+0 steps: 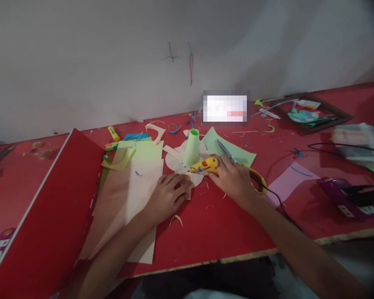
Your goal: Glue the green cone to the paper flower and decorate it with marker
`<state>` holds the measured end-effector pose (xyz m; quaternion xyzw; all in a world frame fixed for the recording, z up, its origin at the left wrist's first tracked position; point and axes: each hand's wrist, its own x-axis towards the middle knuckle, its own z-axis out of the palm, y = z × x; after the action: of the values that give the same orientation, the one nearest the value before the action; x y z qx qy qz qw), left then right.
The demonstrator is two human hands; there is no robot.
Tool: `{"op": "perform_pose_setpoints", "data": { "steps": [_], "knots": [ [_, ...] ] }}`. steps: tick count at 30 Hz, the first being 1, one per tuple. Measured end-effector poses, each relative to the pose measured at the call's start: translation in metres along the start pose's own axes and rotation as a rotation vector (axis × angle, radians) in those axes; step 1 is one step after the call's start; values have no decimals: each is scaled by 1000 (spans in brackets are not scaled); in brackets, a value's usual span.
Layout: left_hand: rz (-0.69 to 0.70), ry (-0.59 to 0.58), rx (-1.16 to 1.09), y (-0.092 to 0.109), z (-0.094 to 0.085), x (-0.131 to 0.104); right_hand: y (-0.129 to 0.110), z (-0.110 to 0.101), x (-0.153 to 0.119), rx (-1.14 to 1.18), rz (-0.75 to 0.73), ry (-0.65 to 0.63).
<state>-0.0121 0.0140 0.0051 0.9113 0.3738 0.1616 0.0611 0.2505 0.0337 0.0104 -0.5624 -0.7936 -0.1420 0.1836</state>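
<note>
My right hand (233, 178) is closed round a yellow glue gun (207, 165), its nozzle pointing left at the foot of a light green paper cone (192, 149). The cone stands upright, narrow end up, on a pale paper flower (174, 161). My left hand (170, 193) lies at the flower's near left side, fingers bent down on its paper edge; the fingertips are partly hidden. Behind my right hand lies a pair of scissors (259, 179) with yellow handles, the blades over a green paper sheet (233, 151).
A red board (46, 216) stands slanted at the left. Beside it are stacked paper sheets (143, 228). A black cord (280, 203) trails right past a pink sheet (291, 182) and a purple box (345, 199). Farther back lies a dark frame (330, 123). Paper scraps dot the red table (205, 232).
</note>
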Motion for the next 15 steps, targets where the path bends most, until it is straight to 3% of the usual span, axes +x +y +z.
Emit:
{"op": "perform_pose_setpoints", "data": {
  "steps": [9, 15],
  "knots": [
    [-1, -12, -23, 1, -2, 1, 1, -5, 3, -3, -59, -198],
    [-11, -15, -7, 0, -1, 0, 8, -1, 0, -14, 2, -71]
  ]
}}
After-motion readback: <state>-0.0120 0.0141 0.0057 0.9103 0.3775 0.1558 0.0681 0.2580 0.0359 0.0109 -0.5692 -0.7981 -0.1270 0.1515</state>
